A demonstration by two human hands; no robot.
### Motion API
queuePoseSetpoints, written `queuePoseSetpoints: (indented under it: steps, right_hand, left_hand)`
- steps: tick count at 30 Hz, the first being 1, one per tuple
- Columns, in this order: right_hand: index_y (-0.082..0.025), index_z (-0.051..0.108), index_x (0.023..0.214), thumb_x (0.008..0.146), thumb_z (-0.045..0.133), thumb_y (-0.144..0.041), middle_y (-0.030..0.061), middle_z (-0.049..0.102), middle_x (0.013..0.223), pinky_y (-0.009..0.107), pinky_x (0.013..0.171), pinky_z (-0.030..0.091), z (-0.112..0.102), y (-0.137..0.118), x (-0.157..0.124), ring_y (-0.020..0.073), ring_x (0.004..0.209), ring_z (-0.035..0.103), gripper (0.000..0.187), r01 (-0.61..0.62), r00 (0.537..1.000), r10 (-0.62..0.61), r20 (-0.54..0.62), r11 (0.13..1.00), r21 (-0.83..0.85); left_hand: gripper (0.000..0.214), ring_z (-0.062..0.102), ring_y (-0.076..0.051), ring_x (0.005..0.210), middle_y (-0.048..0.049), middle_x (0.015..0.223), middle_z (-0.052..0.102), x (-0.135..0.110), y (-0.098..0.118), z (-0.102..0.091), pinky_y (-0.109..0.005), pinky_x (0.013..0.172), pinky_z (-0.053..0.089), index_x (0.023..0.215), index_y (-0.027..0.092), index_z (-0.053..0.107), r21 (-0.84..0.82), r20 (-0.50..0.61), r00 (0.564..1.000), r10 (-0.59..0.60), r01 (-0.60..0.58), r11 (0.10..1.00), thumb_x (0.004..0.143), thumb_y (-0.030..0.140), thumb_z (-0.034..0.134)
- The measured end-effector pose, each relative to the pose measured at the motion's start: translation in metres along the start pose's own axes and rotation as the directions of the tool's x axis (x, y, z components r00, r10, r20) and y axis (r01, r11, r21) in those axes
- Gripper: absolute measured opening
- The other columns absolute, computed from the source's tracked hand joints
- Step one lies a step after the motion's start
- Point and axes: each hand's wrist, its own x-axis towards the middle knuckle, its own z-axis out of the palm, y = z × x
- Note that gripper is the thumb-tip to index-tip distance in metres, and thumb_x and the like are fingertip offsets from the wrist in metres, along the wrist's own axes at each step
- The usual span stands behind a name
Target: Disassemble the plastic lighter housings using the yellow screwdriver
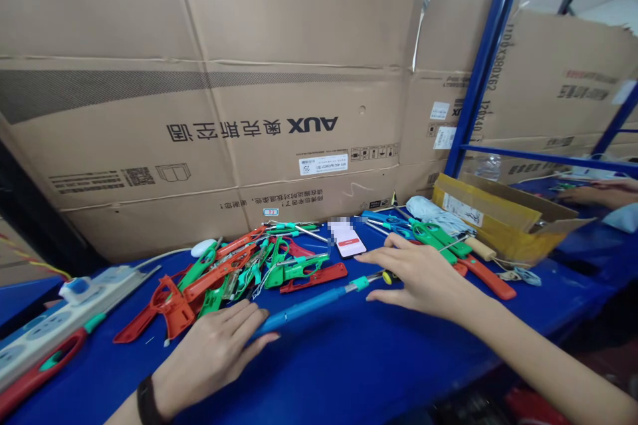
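While our view looks down on a blue workbench (349, 358), both hands rest on it with the fingers spread open, and neither one grips anything. The left hand (214, 352), with a dark band (147, 402) at the wrist, lies at the near end of a long blue-handled tool (304, 305); its fingertips (262, 339) come just beside the handle (whether they touch it, we cannot tell). The right hand (423, 275) lies flat near the far end, close to the tool's green collar (359, 283). The tool lies across the bench, just in front of a heap of red and green plastic-handled tools (234, 279). We judge it light and fairly stiff, with a smooth handle that may slip a little, so the middle of the handle seems the best place to hold. Behind it lies a smartphone (347, 239), and at the far right we see a co-worker's hand (588, 196).
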Motion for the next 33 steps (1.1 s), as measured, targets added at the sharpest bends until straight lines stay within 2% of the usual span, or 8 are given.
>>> queuePoseSetpoints:
  steps: [3, 6, 8, 15, 18, 22, 28, 33]
  right_hand:
    - [-0.024, 0.067, 0.095, 0.087, 0.056, -0.031, 0.0013, 0.067, 0.081, 0.024, 0.059, 0.039, -0.003, 0.0, -0.003, 0.0168, 0.08, 0.055, 0.015, -0.02, 0.997, 0.013, 0.078, 0.996, 0.082]
    - [-0.025, 0.067, 0.099, 0.085, 0.059, -0.039, 0.0011, 0.064, 0.079, 0.024, 0.058, 0.036, -0.006, -0.007, -0.004, 0.015, 0.074, 0.056, 0.021, -0.009, 0.994, -0.007, 0.109, 0.989, 0.144]
    - [-0.025, 0.067, 0.1, 0.083, 0.06, -0.044, 0.0012, 0.062, 0.077, 0.024, 0.056, 0.034, -0.008, -0.012, -0.002, 0.0148, 0.072, 0.056, 0.026, -0.003, 0.993, -0.015, 0.114, 0.987, 0.158]
    - [-0.022, 0.068, 0.099, 0.088, 0.056, -0.036, 0.0029, 0.065, 0.077, 0.024, 0.058, 0.034, -0.004, -0.019, 0.006, 0.0163, 0.076, 0.056, 0.022, 0.057, 0.983, -0.086, 0.162, 0.982, 0.181]
    - [-0.021, 0.069, 0.097, 0.089, 0.053, -0.036, 0.0032, 0.066, 0.076, 0.025, 0.058, 0.033, 0.001, -0.025, 0.008, 0.0171, 0.077, 0.056, 0.023, 0.071, 0.972, -0.109, 0.207, 0.981, 0.183]
    - [-0.02, 0.068, 0.096, 0.091, 0.051, -0.034, 0.0022, 0.067, 0.077, 0.027, 0.058, 0.032, 0.006, -0.031, 0.011, 0.0169, 0.077, 0.055, 0.023, 0.101, 0.967, -0.138, 0.214, 0.979, 0.178]
    - [-0.021, 0.068, 0.095, 0.092, 0.049, -0.036, 0.0008, 0.067, 0.075, 0.027, 0.055, 0.031, 0.007, -0.032, 0.015, 0.016, 0.076, 0.055, 0.024, 0.11, 0.955, -0.158, 0.251, 0.975, 0.195]
    - [-0.021, 0.067, 0.09, 0.09, 0.051, -0.043, 0.002, 0.066, 0.074, 0.026, 0.054, 0.028, 0.007, -0.03, 0.016, 0.0174, 0.077, 0.054, 0.028, 0.096, 0.952, -0.128, 0.278, 0.988, 0.123]
  left_hand:
    - [0.019, 0.064, -0.015, 0.066, -0.002, 0.079, 0.066, -0.006, 0.005, -0.002, -0.021, 0.06, 0.047, 0.094, 0.02, 0.057, -0.206, 0.096, 0.982, -0.163, 0.18, 0.962, 0.094, 0.034, 0.044]
    - [0.021, 0.063, -0.013, 0.062, 0.0016, 0.071, 0.065, -0.01, 0.009, -0.005, -0.018, 0.06, 0.047, 0.091, 0.021, 0.057, -0.364, 0.204, 0.931, -0.302, 0.358, 0.86, 0.093, 0.038, 0.045]
    - [0.025, 0.06, -0.011, 0.055, 0.0043, 0.06, 0.06, -0.01, 0.01, -0.006, -0.016, 0.059, 0.046, 0.084, 0.021, 0.056, -0.448, 0.329, 0.873, -0.36, 0.48, 0.754, 0.093, 0.04, 0.043]
    - [0.046, 0.049, -0.01, 0.045, 0.0054, 0.051, 0.045, -0.003, 0.008, -0.002, -0.018, 0.049, 0.046, 0.07, 0.018, 0.046, -0.625, 0.612, 0.692, -0.383, 0.72, 0.301, 0.089, 0.058, 0.038]
    - [0.047, 0.044, -0.009, 0.041, 0.0066, 0.05, 0.04, -0.004, 0.009, 0.004, -0.018, 0.044, 0.044, 0.07, 0.018, 0.044, -0.658, 0.648, 0.662, -0.377, 0.736, 0.16, 0.085, 0.063, 0.042]
    - [0.045, 0.04, -0.008, 0.042, 0.0068, 0.051, 0.04, -0.006, 0.013, 0.011, -0.018, 0.045, 0.042, 0.073, 0.017, 0.047, -0.688, 0.63, 0.673, -0.387, 0.715, 0.125, 0.085, 0.061, 0.045]
    - [0.04, 0.047, -0.009, 0.05, 0.0047, 0.056, 0.047, -0.009, 0.02, 0.018, -0.019, 0.054, 0.041, 0.077, 0.017, 0.048, -0.691, 0.602, 0.709, -0.368, 0.693, 0.205, 0.09, 0.054, 0.041]
    - [0.039, 0.047, -0.01, 0.05, 0.0049, 0.056, 0.046, -0.01, 0.02, 0.02, -0.019, 0.055, 0.041, 0.076, 0.017, 0.047, -0.686, 0.617, 0.698, -0.363, 0.703, 0.186, 0.091, 0.052, 0.041]
